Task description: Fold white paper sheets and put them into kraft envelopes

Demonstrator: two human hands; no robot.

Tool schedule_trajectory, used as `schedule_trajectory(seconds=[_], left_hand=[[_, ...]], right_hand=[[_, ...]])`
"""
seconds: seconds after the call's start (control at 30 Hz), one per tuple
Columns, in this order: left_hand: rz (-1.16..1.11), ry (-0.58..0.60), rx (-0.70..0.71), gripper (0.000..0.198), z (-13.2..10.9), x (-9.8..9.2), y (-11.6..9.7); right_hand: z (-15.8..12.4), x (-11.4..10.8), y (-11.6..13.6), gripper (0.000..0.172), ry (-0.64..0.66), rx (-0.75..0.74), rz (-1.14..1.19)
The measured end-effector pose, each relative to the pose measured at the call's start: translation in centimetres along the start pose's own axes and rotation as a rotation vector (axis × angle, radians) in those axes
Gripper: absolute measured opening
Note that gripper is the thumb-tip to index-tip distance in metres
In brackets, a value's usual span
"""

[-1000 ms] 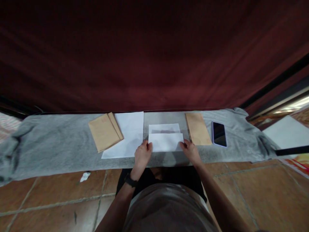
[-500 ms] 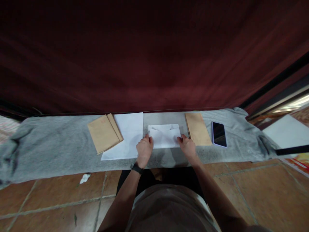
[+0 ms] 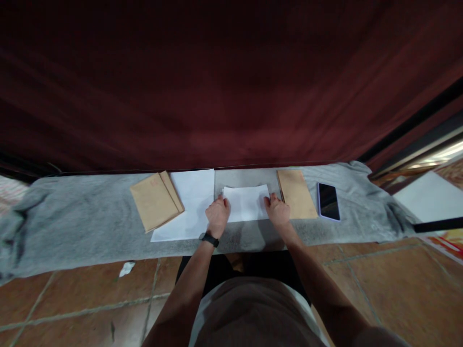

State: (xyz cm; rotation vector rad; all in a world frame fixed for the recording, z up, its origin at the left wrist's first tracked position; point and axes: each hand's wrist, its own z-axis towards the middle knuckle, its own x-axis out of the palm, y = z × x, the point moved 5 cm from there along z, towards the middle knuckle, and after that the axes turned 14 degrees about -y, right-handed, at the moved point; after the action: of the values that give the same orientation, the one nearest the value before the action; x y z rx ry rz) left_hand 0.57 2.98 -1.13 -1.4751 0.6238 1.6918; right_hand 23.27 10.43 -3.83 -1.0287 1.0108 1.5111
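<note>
A folded sheet of white paper [image 3: 246, 204] lies across the grey cloth in front of me. At its left edge my left hand [image 3: 218, 212] has its fingers closed on the paper, with a dark band on the wrist. My right hand [image 3: 278, 209] grips the opposite edge, thumb on top of the sheet. The paper's upper layer reaches almost to its far edge. To the left, larger white sheets [image 3: 195, 207] lie partly under brown envelopes [image 3: 154, 200]. Close by my right hand is another brown envelope stack [image 3: 297, 195].
A phone [image 3: 328, 201] with a pale purple edge lies right of the envelopes. Grey cloth [image 3: 90, 217] covers the narrow bench. Behind it hangs a dark red curtain [image 3: 231, 96]. A crumpled white scrap [image 3: 126, 268] is on the tiled floor.
The top layer of the folded paper has moved away from me, nearly meeting the far edge. Both hands have shifted slightly and still hold the sides.
</note>
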Motion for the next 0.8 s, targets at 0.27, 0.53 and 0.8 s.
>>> schedule_trajectory(seconds=[0.27, 0.53, 0.8], left_hand=[[0.024, -0.016, 0.031, 0.041, -0.1, 1.1, 0.0], [0.014, -0.018, 0.052, 0.041, -0.2, 1.7, 0.1], [0.004, -0.035, 0.065, 0.041, -0.9, 0.2, -0.6]], right_hand=[[-0.6, -1.5, 1.1, 0.041, -0.188, -0.114, 0.112], [-3.4, 0.7, 4.4, 0.052, -0.174, -0.341, 0.269], [-4.1, 1.6, 4.2, 0.056, -0.148, -0.299, 0.227]])
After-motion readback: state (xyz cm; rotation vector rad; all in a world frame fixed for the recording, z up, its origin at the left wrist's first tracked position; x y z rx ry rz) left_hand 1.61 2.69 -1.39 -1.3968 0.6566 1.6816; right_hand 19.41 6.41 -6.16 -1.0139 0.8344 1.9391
